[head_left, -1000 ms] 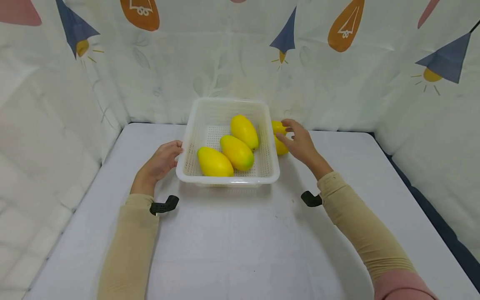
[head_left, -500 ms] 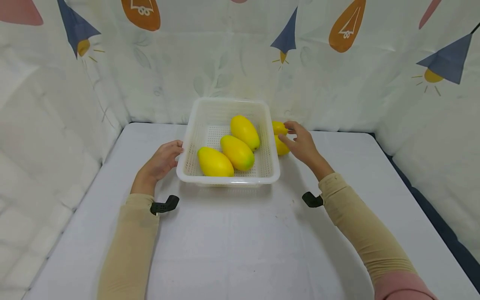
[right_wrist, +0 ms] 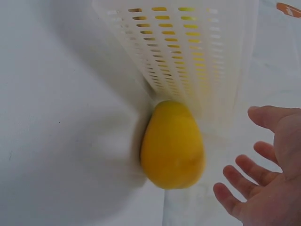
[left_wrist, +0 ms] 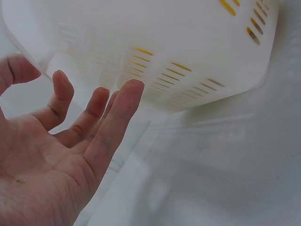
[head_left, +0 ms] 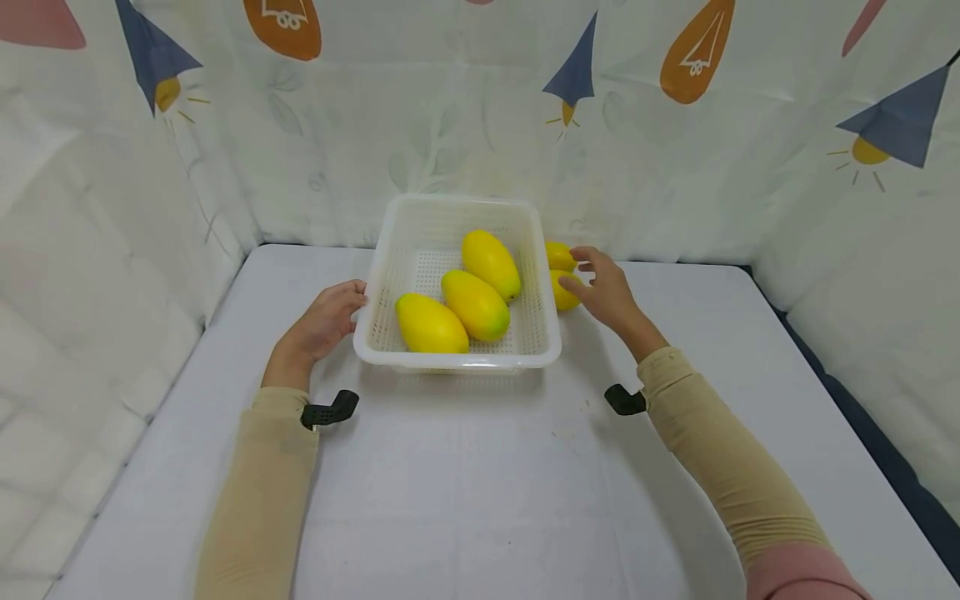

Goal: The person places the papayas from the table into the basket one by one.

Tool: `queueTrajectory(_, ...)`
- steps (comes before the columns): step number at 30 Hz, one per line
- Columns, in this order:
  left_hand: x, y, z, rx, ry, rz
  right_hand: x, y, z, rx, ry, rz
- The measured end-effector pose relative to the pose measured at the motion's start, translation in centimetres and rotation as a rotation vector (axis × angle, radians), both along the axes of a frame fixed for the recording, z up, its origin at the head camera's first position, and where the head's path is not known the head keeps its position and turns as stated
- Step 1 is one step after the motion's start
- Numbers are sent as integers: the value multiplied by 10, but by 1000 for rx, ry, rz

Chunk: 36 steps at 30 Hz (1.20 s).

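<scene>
- The white basket (head_left: 457, 360) is standing on the white table (head_left: 457, 483), and its open top is facing up.
- Inside the basket, the front mango (head_left: 431, 325) is lying near the front wall; the middle mango (head_left: 476, 306), with one greenish end, is lying close beside it; the back mango (head_left: 491, 265) is lying toward the right wall.
- Outside, just beside the right wall of the basket, the far outer mango (head_left: 559, 257) and, in front of it, the near outer mango (head_left: 564, 292) are lying. The basket is partly hiding both.
- The left hand (head_left: 322, 321) is reaching the left rim of the basket. Its fingers are bending lightly and standing apart; I cannot tell if the fingertips are pressing the wall.
- The right hand (head_left: 603, 287) is hovering to the right of the basket, beside the two outer mangoes. Its thumb and fingers are spreading apart; in the right wrist view, a gap is showing between this hand and the mango there.
- Behind the basket, a patterned curtain (head_left: 480, 108) is hanging.
</scene>
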<state>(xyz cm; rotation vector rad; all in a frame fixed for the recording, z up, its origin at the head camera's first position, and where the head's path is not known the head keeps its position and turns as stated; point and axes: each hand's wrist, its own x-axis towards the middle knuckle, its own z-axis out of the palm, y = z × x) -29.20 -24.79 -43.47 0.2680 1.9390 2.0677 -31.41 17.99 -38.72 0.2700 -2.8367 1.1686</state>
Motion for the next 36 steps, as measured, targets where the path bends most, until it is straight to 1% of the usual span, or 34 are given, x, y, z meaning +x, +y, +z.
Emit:
queueTrajectory(6,0,1,0,-7,-2,3,-4,2,-6,-2,-10,10)
queueTrajectory(13,-1,1,-1,-18,-8,11,-6,2,-10,25,-33,1)
queueTrajectory(18,-1,0,-1,-22,-5,13,-7,2,-13,26,-27,5)
queueTrajectory(23,0,1,1,-22,-1,11,-8,3,-16,60,-24,7)
queueTrajectory(29,1,1,1,-30,-3,14,-11,5,-22,67,-51,-7)
queueTrajectory(36,-1,0,-1,-39,0,12,-15,6,-27,83,-68,-1)
